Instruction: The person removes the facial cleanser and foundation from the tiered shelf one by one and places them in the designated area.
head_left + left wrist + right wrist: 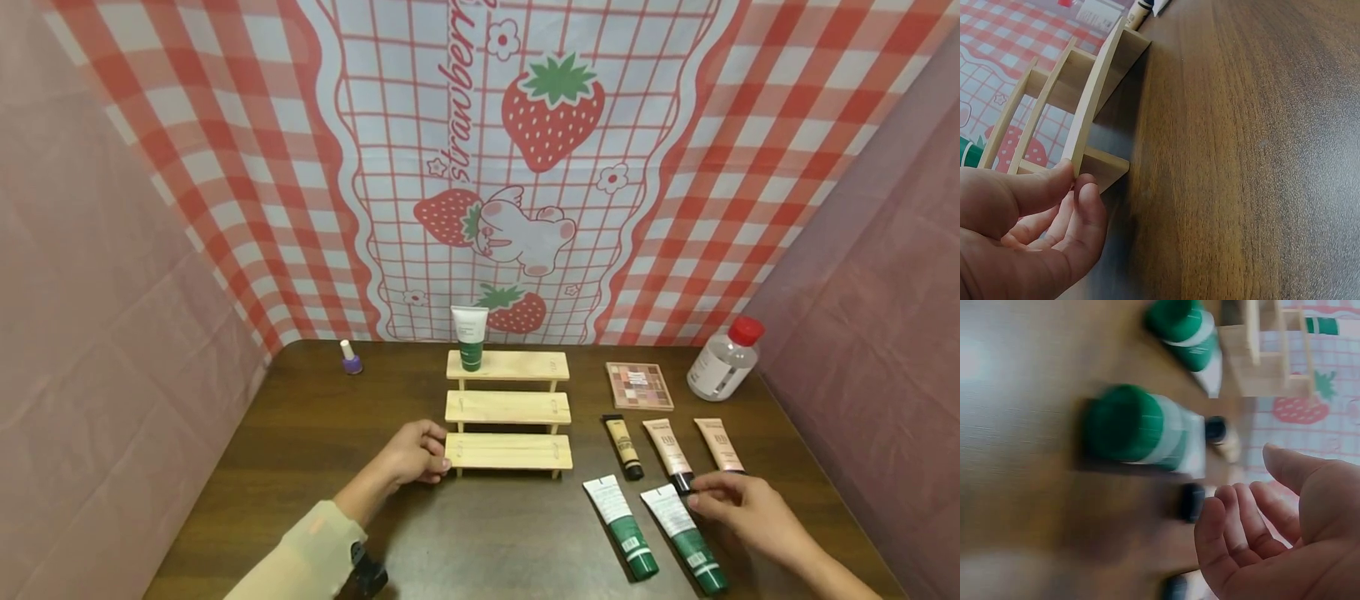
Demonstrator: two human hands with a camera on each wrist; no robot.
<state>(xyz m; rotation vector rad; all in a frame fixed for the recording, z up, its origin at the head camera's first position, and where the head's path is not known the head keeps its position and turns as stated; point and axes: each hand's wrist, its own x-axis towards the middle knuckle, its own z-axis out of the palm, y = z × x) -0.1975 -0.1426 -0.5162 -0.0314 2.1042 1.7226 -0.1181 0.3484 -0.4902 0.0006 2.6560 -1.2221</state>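
A three-step wooden display stand (508, 451) stands mid-table. My left hand (415, 452) is at its lowest step's left end; in the left wrist view, the thumb and index finger pinch that corner of the stand (1088, 106). One green-and-white squeeze tube (470, 337) stands cap down at the left of the top step. My right hand (750, 510), fingers loosely bent and holding nothing, hovers beside another green-and-white tube (684, 540) lying on the table. A third such tube (621, 527) lies to its left. The right wrist view has the hand (1266, 525) apart from the blurred tubes.
Behind the tubes lie two BB cream tubes (667, 450) (718, 446) and a yellowish black-capped tube (624, 446). Farther back are an eyeshadow palette (640, 387) and a red-capped clear bottle (723, 362). Purple nail polish (351, 358) stands at the back left.
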